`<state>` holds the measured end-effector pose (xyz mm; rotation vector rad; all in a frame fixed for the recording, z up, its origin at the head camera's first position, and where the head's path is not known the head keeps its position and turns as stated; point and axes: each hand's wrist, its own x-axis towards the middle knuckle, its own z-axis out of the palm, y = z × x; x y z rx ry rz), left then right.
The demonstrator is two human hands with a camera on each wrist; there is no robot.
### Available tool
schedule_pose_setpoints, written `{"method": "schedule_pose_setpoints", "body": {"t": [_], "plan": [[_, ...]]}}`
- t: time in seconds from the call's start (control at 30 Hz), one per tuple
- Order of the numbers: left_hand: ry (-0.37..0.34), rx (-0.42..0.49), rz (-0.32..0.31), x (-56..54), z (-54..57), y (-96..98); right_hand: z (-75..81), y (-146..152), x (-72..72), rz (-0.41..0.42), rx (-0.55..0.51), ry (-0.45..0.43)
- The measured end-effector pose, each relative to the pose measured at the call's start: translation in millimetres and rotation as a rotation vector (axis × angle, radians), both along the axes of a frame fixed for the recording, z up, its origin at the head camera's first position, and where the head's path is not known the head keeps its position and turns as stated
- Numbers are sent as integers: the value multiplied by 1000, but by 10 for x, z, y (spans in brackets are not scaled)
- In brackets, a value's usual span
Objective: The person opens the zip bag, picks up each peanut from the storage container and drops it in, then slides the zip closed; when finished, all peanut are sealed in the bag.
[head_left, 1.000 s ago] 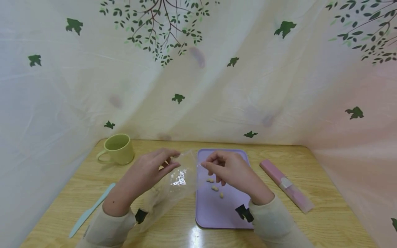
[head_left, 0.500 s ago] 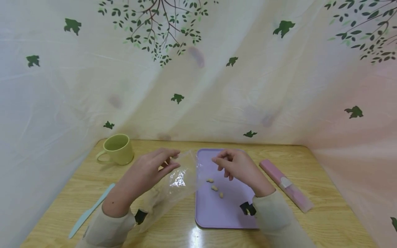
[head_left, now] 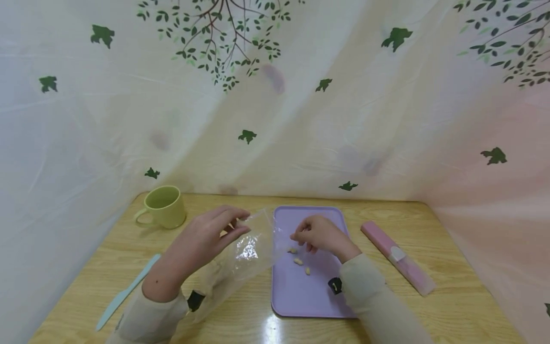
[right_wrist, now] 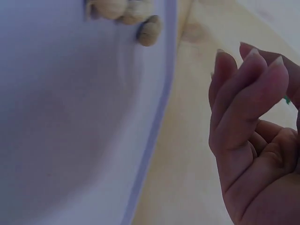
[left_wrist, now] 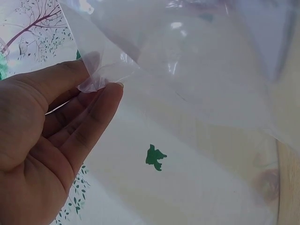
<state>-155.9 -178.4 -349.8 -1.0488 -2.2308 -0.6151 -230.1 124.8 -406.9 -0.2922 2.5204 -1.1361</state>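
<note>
My left hand [head_left: 206, 234] pinches the upper rim of a clear plastic bag [head_left: 253, 251] between thumb and fingers. In the left wrist view the bag's edge [left_wrist: 96, 82] is held at the fingertips. Some pale contents show dimly low in the bag, partly behind my wrist. Over the lilac tray [head_left: 296, 296] hangs my right hand [head_left: 322, 234], fingers loosely bent, with nothing visible between them. Just below its fingertips, a few peanuts [head_left: 298, 261] in their shells lie on the tray. The right wrist view shows peanuts [right_wrist: 133, 11] close up, apart from the fingers.
A yellow-green mug [head_left: 165, 208] stands at the back left. A light blue knife [head_left: 126, 292] lies at the left. To the right of the tray is a pink case [head_left: 397, 258]. A patterned cloth [head_left: 275, 119] hangs round the wooden table [head_left: 455, 286].
My right hand first drew back to the right from the bag's rim, then lowered toward the peanuts on the tray. My left hand and the bag have hardly moved.
</note>
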Motion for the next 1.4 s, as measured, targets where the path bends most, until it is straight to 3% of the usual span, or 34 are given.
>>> {"method": "schedule_pose_setpoints", "body": {"t": [0.33,0.9,1.2,1.4], "plan": [[9,-6,6,1,8,-5,-175,-91,-18,47,86,-42],[0,-9,22,6,14,-8,-311,-226,-34,77,148,-50],[8,-6,13,-17,17,-1,-249,-147,-5,56,97,-40],[11,2,11,-23,13,-10,-85,-56,22,31,65,3]]}}
